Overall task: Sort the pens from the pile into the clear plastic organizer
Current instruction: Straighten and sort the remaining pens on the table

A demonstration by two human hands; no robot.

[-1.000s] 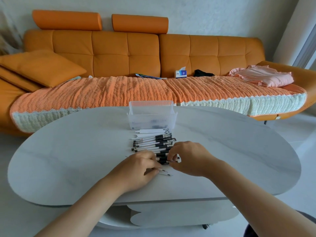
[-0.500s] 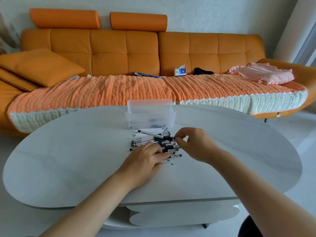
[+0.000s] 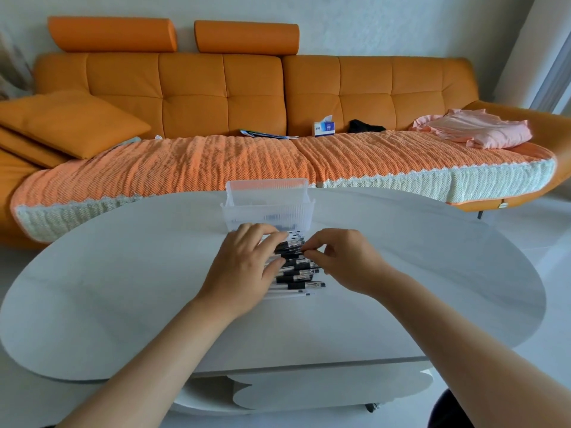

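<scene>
Head view: both hands on pens (image 3: pixel 298 271), organizer (image 3: pixel 268 208) just beyond.
Left hand (image 3: pixel 247 267) spread flat on pile; right hand (image 3: pixel 343 261) pinching a pen.

Single head view, wide-angle, worn on person's head. Looks forward and down across white counter (image 3: pixel 123 288) toward orange sofa (image 3: pixel 216 97) against far wall. Both forearms enter from bottom edge; left hand (image 3: pixel 244 267) and right hand (image 3: pixel 346 261) sit near frame centre, close to camera. Edges bend with lens distortion. No second view to overlap.
</scene>
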